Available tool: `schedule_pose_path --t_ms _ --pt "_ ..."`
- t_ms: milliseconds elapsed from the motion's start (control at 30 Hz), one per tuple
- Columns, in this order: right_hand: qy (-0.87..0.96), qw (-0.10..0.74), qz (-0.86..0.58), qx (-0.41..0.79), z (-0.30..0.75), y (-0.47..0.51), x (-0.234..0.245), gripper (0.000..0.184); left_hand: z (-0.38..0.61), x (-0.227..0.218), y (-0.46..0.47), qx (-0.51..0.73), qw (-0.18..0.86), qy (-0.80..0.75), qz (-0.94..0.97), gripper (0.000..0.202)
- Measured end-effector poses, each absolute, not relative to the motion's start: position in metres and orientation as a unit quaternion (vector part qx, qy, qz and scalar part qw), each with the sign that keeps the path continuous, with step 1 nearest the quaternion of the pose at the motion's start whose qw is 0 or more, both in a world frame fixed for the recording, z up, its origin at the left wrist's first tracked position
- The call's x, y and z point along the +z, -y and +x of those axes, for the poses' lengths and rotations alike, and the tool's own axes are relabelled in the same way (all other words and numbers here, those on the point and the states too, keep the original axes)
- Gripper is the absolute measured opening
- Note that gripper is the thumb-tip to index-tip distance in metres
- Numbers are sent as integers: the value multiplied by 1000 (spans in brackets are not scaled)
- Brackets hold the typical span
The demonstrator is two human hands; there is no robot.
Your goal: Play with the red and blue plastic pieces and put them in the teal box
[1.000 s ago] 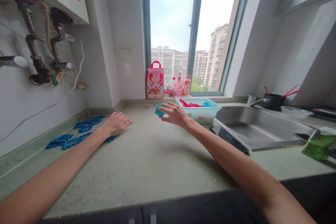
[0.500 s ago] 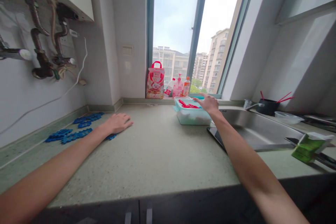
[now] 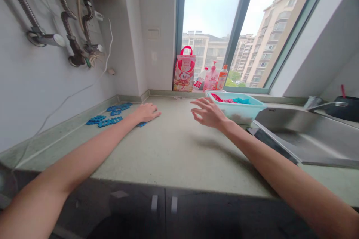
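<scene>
My left hand (image 3: 147,112) lies palm down on the counter, fingers stretched out. It partly covers a blue openwork piece (image 3: 142,124), whose edge shows below the palm. More blue openwork pieces (image 3: 110,121) lie flat to its left, by the wall. My right hand (image 3: 208,112) hovers above the counter with fingers apart and slightly bent; nothing shows in them. Just behind and right of it stands a pale aqua plastic tub (image 3: 238,114). Red and pink pieces (image 3: 223,98) and teal pieces (image 3: 241,101) fill its top.
Right of the tub is a steel sink (image 3: 303,134) with a tap (image 3: 327,104); a dark flat device (image 3: 269,143) lies along its edge. A pink bag (image 3: 184,73) and several bottles (image 3: 211,78) stand by the window. A white cable (image 3: 67,102) hangs along the left wall.
My right hand has moved left and towards me, from over the tub's rim to in front of its left side. My left hand stays on the counter. The view has shifted.
</scene>
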State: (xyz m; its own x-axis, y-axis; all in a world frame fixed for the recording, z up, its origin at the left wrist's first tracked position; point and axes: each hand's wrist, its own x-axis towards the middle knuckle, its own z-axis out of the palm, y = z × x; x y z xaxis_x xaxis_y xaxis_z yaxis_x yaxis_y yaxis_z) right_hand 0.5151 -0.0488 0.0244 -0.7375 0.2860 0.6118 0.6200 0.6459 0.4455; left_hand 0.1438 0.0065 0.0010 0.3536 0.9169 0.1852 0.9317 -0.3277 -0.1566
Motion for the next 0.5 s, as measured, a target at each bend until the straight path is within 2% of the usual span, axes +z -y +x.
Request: schedule_pose_path --t_ms 133,300,400,500 --pt "926 155 -212 -272 504 41 -3 18 146 1 -7 -55 102 579 -807 75" --pt "919 161 -236 -272 513 29 -5 20 115 16 -16 -75 78 598 -794 83" --pt "924 146 -234 -266 511 27 -6 21 67 24 -20 -82 101 667 -734 82" --pt "930 131 -238 -248 506 26 -8 22 5 19 -24 -84 68 713 -693 85"
